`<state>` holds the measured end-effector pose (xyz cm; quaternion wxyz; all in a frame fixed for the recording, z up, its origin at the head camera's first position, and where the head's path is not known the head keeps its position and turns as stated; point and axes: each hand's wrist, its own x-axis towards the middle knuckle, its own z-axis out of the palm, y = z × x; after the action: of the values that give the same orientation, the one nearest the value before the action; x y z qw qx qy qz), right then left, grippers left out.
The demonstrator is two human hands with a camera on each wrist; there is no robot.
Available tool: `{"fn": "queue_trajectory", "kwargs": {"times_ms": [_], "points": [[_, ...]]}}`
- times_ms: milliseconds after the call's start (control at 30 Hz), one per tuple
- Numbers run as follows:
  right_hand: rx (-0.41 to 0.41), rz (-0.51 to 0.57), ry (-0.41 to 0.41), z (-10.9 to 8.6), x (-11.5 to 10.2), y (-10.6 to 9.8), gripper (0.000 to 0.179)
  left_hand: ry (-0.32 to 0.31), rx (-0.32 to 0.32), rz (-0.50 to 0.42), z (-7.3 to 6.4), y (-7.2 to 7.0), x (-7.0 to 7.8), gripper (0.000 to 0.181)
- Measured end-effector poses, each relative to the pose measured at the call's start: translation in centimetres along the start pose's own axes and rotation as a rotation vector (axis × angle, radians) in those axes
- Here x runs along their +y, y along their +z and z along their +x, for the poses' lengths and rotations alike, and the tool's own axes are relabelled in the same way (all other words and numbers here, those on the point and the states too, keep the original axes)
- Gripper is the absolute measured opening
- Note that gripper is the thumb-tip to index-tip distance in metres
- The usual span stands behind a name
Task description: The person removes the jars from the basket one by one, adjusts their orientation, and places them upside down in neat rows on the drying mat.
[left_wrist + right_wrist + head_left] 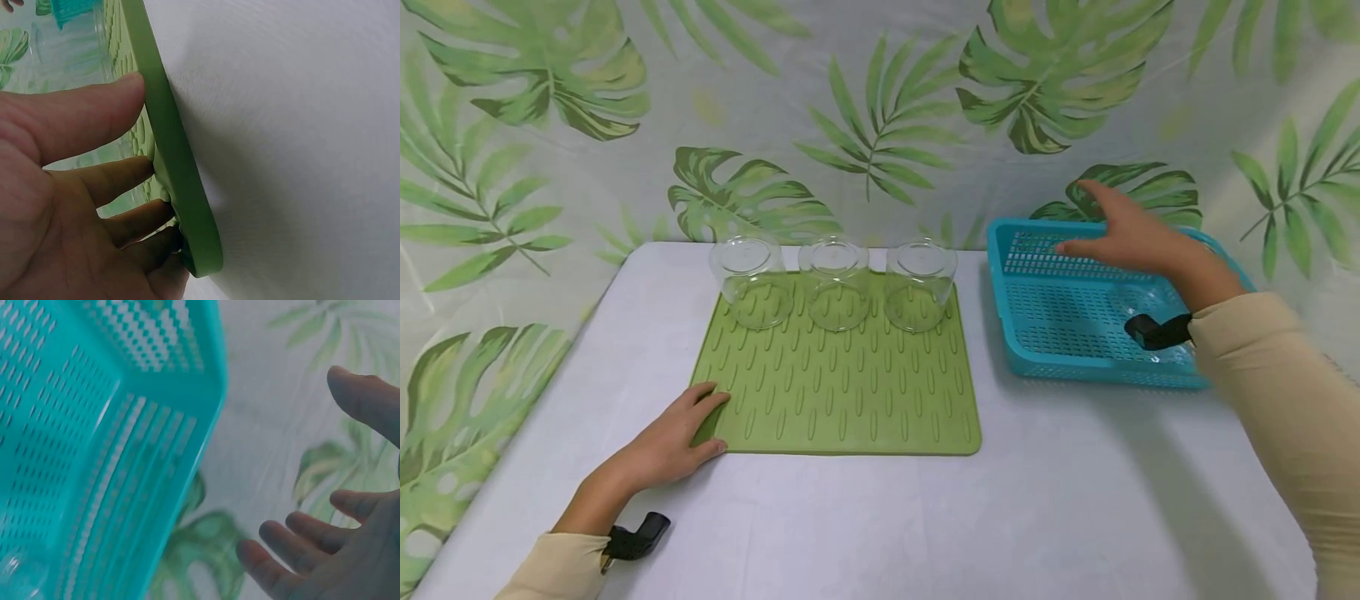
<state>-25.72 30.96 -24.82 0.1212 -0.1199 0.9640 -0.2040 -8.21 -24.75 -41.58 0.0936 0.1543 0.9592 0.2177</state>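
Observation:
My left hand (pixel 673 437) rests at the near left corner of a green ribbed drying mat (pixel 850 392). In the left wrist view its thumb and fingertips touch the mat's edge (pixel 169 137), the fingers loosely extended. Three clear glasses stand in a row along the mat's far side: a left glass (pixel 760 292), a middle glass (pixel 837 292) and a right glass (pixel 920 292). Over the blue plastic basket (pixel 1022 362), my right hand (pixel 1138 233) hovers with thumb and fingers spread, holding nothing. Clear glassware (pixel 1138 298) lies inside the basket's right part, partly hidden by the wrist.
A white cloth (pixel 880 525) covers the table. Behind it hangs a leaf-patterned curtain (pixel 910 100), close to the basket's back rim. The basket stands right of the mat, with a strip of white cloth between them.

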Motion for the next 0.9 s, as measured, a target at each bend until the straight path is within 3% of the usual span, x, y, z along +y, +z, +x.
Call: {"fn": "queue_trajectory", "kwargs": {"times_ms": [367, 700, 900], "points": [[0.069, 0.058, 0.165, -1.2, 7.2, -1.8, 0.104, -0.001, -0.003, -0.005, -0.3, 0.0, -0.2, 0.064], [0.118, 0.014, 0.189, -1.8, 9.6, -2.7, 0.103, -0.018, 0.004, -0.005, -0.6, -0.3, -0.2, 0.064], [0.14, 0.026, 0.29, -2.3, 11.6, -2.8, 0.106, -0.017, 0.008, -0.013, -0.5, -0.2, -0.3, 0.064]]}}
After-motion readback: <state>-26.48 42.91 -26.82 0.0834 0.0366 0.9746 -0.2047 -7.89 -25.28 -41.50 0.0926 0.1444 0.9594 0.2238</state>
